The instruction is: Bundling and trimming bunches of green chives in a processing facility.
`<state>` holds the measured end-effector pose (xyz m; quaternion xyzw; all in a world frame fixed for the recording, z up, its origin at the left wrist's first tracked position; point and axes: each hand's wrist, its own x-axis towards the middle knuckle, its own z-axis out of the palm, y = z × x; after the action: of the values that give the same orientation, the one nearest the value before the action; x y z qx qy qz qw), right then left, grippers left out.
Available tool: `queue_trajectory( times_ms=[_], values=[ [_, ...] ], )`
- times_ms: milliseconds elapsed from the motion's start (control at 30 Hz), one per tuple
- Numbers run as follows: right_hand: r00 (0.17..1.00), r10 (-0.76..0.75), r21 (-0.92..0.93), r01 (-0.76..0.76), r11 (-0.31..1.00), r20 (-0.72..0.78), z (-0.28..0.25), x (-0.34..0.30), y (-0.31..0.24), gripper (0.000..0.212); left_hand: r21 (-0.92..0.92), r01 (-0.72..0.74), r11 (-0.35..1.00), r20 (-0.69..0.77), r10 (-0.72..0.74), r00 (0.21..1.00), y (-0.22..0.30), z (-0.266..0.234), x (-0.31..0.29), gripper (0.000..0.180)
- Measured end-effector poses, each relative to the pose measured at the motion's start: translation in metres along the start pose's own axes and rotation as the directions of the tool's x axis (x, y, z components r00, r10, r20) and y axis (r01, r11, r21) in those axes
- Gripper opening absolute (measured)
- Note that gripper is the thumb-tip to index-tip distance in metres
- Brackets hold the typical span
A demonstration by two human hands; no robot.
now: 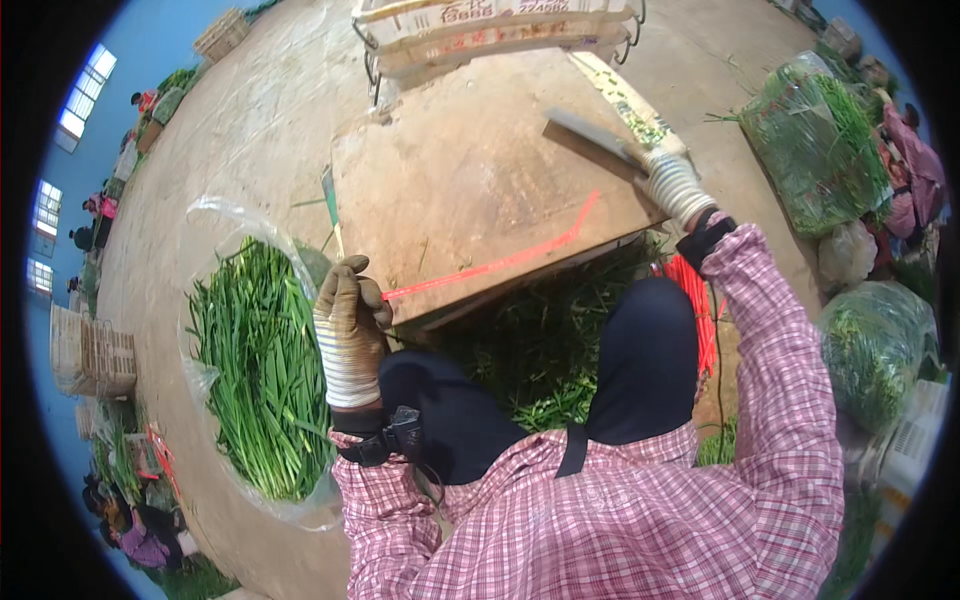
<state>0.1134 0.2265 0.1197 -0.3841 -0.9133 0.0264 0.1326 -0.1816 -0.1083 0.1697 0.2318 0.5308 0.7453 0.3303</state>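
Note:
My left hand point(352, 305), in a stained glove, is closed at the board's left edge, pinching one end of a flat red strip point(480, 268). That strip stretches across the wooden board point(450, 180) toward the right. A thin green-and-white leaf-like piece point(332, 200) stands just beyond my left fingers; whether they touch it I cannot tell. On the board's right side, my gloved right hand point(672, 182) grips a knife with a broad grey blade point(590, 140), which points to the far left. Beside the blade, a pale strip with green cuttings point(630, 100) runs along the board's right edge.
An open clear bag of long green leafy stalks point(260, 370) stands left of my knee. White plastic crates point(500, 30) are beyond the board. Red strips point(695, 310) hang by my right knee. Green trimmings point(540, 340) lie below the board. Wrapped greens point(815, 150) and people are farther right.

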Motion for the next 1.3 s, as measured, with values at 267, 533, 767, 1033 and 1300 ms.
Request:
queue_trajectory(
  times_ms=[267,533,767,1033,1300],
  values=[
    [0.975,0.094,0.931,-0.219,0.292,0.2,-0.033,-0.04,-0.071,0.032,-0.092,0.004,0.996,0.042,0.0,0.999,-0.02,0.023,0.02,0.031],
    [1.0,0.004,0.931,0.001,0.365,-0.003,-0.026,0.007,-0.076,0.016,0.508,-0.239,0.827,0.247,0.126,0.961,0.0,0.018,0.045,0.015],
    [0.992,-0.122,0.637,0.076,0.767,0.029,0.06,0.07,-0.056,0.013,0.799,-0.247,0.548,0.267,0.045,0.963,-0.063,0.013,0.119,0.035],
    [0.977,-0.178,0.599,0.215,0.772,-0.122,0.025,0.075,-0.018,0.046,0.89,-0.29,0.351,0.17,0.335,0.927,0.038,-0.089,-0.015,0.036],
    [0.78,-0.61,0.742,0.326,0.586,0.139,-0.038,0.032,-0.264,0.026,0.585,0.785,-0.205,-0.333,0.821,0.463,0.066,-0.338,-0.237,0.082]
  ],
)
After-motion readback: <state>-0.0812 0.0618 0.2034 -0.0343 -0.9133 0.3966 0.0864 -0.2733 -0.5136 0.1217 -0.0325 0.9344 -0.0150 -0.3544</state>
